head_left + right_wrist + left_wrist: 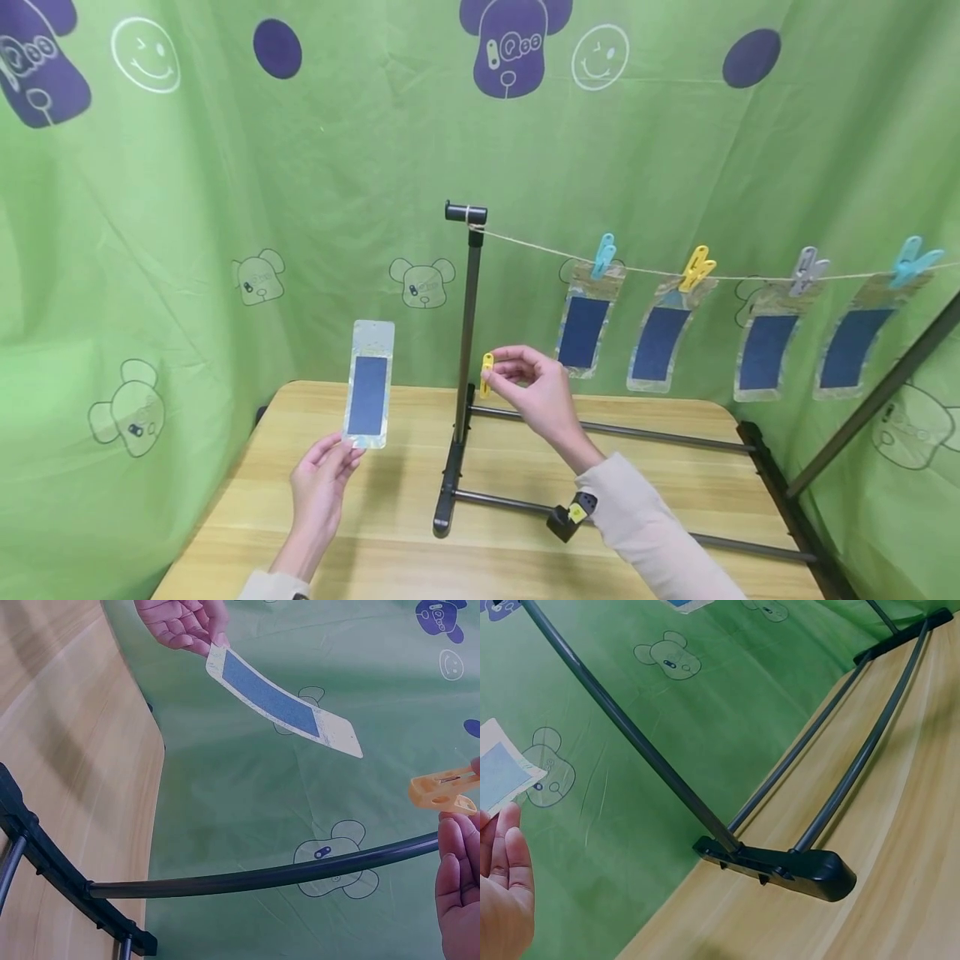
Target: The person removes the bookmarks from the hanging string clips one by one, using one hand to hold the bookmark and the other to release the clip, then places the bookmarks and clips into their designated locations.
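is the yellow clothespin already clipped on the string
No, the yellow clothespin is pinched in the right hand, well below the string, beside the black stand post.

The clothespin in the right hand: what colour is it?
Yellow; the clothespin shows best in the head view, pinched by the right hand.

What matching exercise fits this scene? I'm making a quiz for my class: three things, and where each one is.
Things:
1. yellow peg
2. loose card
3. grey peg

Places:
A. clipped on the string
B. pinched in the left hand
C. pinched in the right hand

Pairs: 1-C, 2-B, 3-A
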Available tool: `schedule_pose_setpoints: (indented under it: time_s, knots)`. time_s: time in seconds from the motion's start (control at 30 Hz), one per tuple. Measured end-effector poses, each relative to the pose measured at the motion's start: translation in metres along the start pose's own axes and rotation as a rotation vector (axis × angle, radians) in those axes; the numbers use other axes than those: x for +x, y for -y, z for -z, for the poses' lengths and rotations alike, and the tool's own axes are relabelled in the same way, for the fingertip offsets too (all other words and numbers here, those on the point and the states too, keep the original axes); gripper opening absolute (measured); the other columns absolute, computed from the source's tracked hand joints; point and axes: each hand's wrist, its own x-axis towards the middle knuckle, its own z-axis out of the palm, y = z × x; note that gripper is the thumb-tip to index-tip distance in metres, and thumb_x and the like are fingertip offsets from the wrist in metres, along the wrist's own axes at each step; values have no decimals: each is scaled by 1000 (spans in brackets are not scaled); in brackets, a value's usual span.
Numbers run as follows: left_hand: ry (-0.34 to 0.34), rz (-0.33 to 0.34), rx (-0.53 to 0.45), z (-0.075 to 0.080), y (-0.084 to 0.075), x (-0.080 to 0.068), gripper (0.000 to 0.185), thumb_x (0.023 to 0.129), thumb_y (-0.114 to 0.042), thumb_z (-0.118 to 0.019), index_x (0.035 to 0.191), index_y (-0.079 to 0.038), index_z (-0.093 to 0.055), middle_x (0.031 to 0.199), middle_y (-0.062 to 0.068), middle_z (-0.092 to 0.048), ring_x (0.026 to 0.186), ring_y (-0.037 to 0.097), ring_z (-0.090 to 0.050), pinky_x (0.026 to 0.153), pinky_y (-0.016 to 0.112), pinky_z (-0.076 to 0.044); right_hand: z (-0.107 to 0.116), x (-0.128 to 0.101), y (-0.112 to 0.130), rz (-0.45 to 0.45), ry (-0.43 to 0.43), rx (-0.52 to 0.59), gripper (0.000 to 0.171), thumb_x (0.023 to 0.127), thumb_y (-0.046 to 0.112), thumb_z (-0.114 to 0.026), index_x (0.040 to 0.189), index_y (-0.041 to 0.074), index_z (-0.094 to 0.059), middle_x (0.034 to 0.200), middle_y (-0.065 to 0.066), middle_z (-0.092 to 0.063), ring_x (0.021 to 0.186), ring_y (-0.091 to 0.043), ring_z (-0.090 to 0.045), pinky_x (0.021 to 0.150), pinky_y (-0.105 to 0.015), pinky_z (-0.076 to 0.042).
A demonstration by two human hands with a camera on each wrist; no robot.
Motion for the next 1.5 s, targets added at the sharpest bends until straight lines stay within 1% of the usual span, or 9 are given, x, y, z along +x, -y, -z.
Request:
schedule_pose_setpoints:
  time_s: [0.2, 0.43, 0.6, 0.77, 0.87, 1.07, 1.23, 1.47, 1.5]
  knots:
    - [1, -15, 22, 10, -1, 0, 13, 91, 5, -61, 103, 0, -61, 84, 8, -69, 75, 15, -68, 76, 25, -58, -7, 0, -4, -1, -2, -4, 26, 83, 6, -76, 106, -3, -67, 90, -13, -70, 79, -27, -65, 72, -28, -57]
    - [-32, 22, 31, 16, -1, 0, 14, 91, 3, -62, 103, -1, -61, 86, 8, -67, 76, 15, -66, 77, 24, -57, -11, 5, -43, -33, -13, 12, 28, 82, 14, -79, 107, 5, -68, 91, -7, -70, 80, -25, -64, 71, -25, -56]
    - [-43, 37, 27, 20, 1, -1, 14, 90, 2, -63, 103, -1, -62, 86, 8, -67, 77, 15, -66, 77, 24, -57, -14, 2, -52, -22, -23, 28, 28, 80, 19, -81, 104, 10, -70, 88, -3, -70, 78, -21, -65, 71, -27, -57]
    - [-69, 35, 11, 28, -2, -3, 12, 90, 2, -64, 100, -4, -65, 86, 8, -68, 76, 15, -67, 79, 26, -57, -22, 0, -55, -13, -26, 37, 27, 79, 23, -82, 101, 13, -71, 86, 0, -71, 76, -21, -65, 69, -28, -58]
    - [-91, 33, 4, 34, -4, -3, 11, 90, 3, -64, 98, -5, -66, 85, 8, -68, 75, 15, -68, 76, 24, -58, -26, 0, -57, -12, -19, 44, 27, 79, 25, -82, 101, 13, -71, 86, 1, -71, 76, -21, -65, 68, -28, -58]
    - [-70, 37, 19, 44, -5, -4, 10, 91, 1, -64, 99, -4, -66, 87, 7, -67, 77, 15, -67, 78, 24, -57, -31, -2, -62, -40, -17, 70, 27, 79, 23, -82, 102, 12, -71, 87, 0, -71, 77, -22, -65, 70, -28, -58]
    - [-70, 44, 25, 50, -4, -5, 10, 91, 0, -64, 100, -5, -66, 88, 7, -68, 78, 14, -67, 79, 24, -57, -36, -4, -68, -69, -17, 76, 28, 79, 21, -82, 102, 12, -70, 87, 0, -70, 77, -21, -65, 71, -28, -58]
    - [-92, 54, 52, 57, -2, -3, 10, 92, 0, -63, 100, -5, -66, 89, 6, -67, 79, 14, -67, 80, 24, -56, -38, -13, -37, -116, -21, 65, 29, 80, 6, -79, 105, -4, -67, 89, -12, -70, 79, -27, -65, 70, -23, -56]
    - [-93, 54, 55, 58, -2, -3, 10, 92, 0, -63, 99, -6, -66, 89, 6, -67, 79, 14, -67, 80, 24, -56, -39, -13, -39, -117, -21, 67, 30, 80, 5, -79, 105, -4, -66, 89, -12, -70, 78, -27, -65, 70, -23, -56]
